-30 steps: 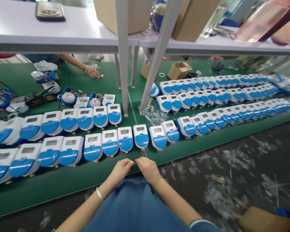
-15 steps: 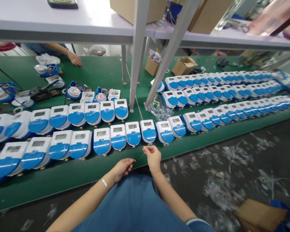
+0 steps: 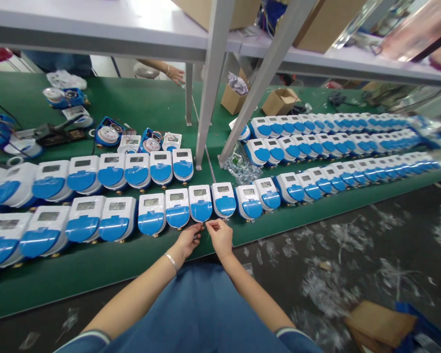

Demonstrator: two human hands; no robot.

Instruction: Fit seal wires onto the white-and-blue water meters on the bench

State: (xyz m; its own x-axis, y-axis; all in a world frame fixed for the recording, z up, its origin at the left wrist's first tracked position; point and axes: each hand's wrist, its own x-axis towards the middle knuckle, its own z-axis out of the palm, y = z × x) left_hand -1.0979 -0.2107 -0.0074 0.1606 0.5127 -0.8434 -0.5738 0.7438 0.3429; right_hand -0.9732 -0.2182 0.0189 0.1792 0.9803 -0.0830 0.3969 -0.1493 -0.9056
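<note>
My right hand (image 3: 221, 239) pinches a thin strand, likely wire or cord, between thumb and forefinger. Beside it, my left hand (image 3: 189, 240) has its fingers curled, with the fingertips close to the right fingertips; whatever they grip is too small to make out. Both hands are at the lower front edge of a white-and-blue water meter (image 3: 200, 202) with a small display and a blue flap. Another water meter (image 3: 224, 200) stands just right of it, above my right hand. On the left is a meter (image 3: 177, 208) in the same row.
Rows of similar meters (image 3: 293, 188) run along the green bench (image 3: 147, 105). Opened meters (image 3: 109, 133) lie behind. Shelf posts (image 3: 210, 93) rise beside a clear bag of small parts (image 3: 244, 164). Across the bench is a co-worker's hand (image 3: 175, 74). Plastic scraps (image 3: 327, 289) litter the floor.
Both my hands have moved forward and slightly left, up to the meter's front edge, and closer together. The co-worker's hand has moved right across the bench.
</note>
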